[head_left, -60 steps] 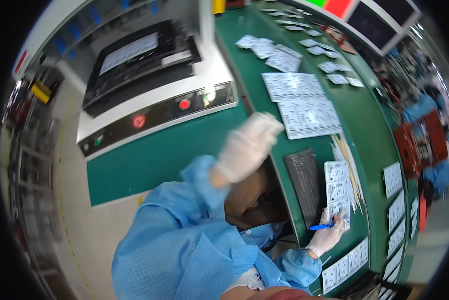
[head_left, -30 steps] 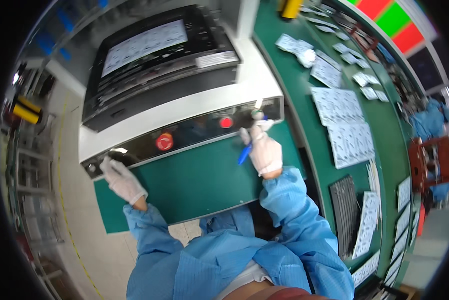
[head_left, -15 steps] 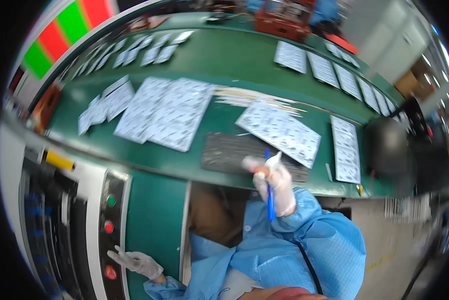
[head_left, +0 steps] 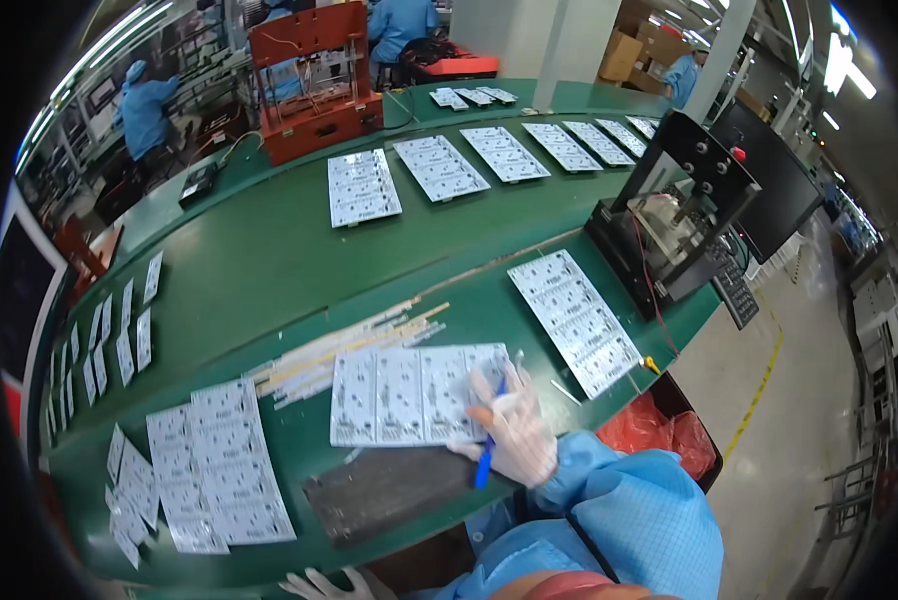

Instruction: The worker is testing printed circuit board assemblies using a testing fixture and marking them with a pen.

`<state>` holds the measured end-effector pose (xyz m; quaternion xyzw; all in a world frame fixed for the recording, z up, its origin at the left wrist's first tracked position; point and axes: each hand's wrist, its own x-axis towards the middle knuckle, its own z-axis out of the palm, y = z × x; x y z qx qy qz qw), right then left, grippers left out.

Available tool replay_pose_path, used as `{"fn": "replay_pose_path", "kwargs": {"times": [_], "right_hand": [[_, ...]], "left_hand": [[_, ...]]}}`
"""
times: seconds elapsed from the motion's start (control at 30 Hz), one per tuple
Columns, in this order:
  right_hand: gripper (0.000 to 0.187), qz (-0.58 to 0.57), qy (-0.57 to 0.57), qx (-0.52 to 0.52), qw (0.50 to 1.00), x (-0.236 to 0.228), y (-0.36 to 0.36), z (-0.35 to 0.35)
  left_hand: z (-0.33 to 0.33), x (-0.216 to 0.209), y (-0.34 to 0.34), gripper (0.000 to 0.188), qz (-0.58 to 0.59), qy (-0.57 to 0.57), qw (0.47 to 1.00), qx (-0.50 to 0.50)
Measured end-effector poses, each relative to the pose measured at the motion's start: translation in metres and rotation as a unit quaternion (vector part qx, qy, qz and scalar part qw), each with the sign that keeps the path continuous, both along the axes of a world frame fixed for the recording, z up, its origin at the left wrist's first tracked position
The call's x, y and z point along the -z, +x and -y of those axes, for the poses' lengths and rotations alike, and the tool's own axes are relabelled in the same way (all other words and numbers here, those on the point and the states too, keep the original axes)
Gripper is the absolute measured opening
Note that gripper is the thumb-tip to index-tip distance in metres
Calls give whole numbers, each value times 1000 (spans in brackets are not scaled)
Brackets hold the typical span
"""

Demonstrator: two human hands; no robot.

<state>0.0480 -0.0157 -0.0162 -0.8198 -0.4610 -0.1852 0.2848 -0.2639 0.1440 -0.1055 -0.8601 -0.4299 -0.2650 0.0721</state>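
A white board panel (head_left: 399,398) lies on the green bench (head_left: 299,235), long axis left-to-right, behind a dark slab (head_left: 379,495). At its right end, the right hand (head_left: 514,435) grips a blue pen (head_left: 484,468) pointing roughly away from the body. The left hand (head_left: 334,587), partly cut off, spreads its fingers.

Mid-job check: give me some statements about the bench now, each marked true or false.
1. The right hand holds a blue pen. True.
2. Its fingers reach over a white board. True.
3. The dark slab lies on the board's far side. False: it lies on the near side.
4. The left hand grips the black fixture. False: it is at the picture's lower edge, well away.
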Motion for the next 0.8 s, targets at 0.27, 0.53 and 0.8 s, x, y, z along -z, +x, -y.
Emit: {"fn": "replay_pose_path", "kwargs": {"times": [0.27, 0.53, 0.8], "right_hand": [[57, -69, 14, -120, 990, 31, 35, -20], [57, -51, -35, -120, 991, 79, 50, -14], [52, -68, -38, -58, 995, 45, 29, -23]], "left_hand": [[-23, 17, 29, 56, -172, -185, 966, -49], [-33, 21, 31, 57, -235, -249, 938, -49], [-11, 18, 3, 59, -212, -207, 953, -67]]}}
